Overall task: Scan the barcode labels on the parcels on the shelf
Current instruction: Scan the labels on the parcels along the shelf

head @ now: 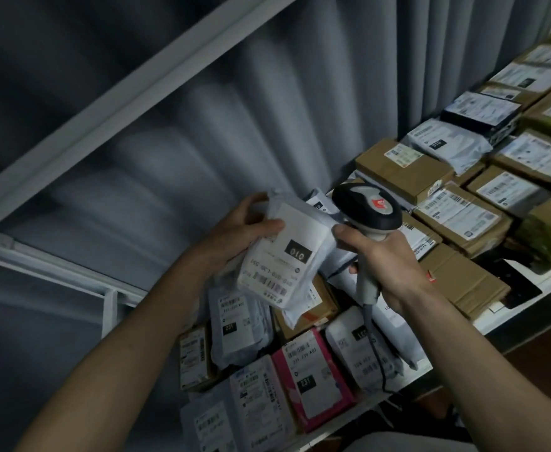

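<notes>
- Your left hand holds the soft white plastic mailer bag with a printed shipping label up in front of the shelf, thumb laid across its label face and the other fingers curled behind its upper edge.
- Your right hand is wrapped round the handle of the grey and black handheld barcode scanner with a red sticker on its head, fingers fully closed on the grip; its head sits just beside the bag's upper right corner.
- The bag looks light and floppy: it sags and creases at its lower end, so expect the label to buckle unless you keep it taut.
- The film is probably slick, so a pinch at one edge may slip; judge a hold along the top edge, clear of the barcode near the bottom of the label, as the safer place.
- Nothing suggests fragile contents, though you cannot tell what is inside.
- The brown cardboard boxes with white labels on the white metal shelf look stiff and should scan where they lie.
- A pink padded parcel lies on the tier below, among more soft white bags.
</notes>
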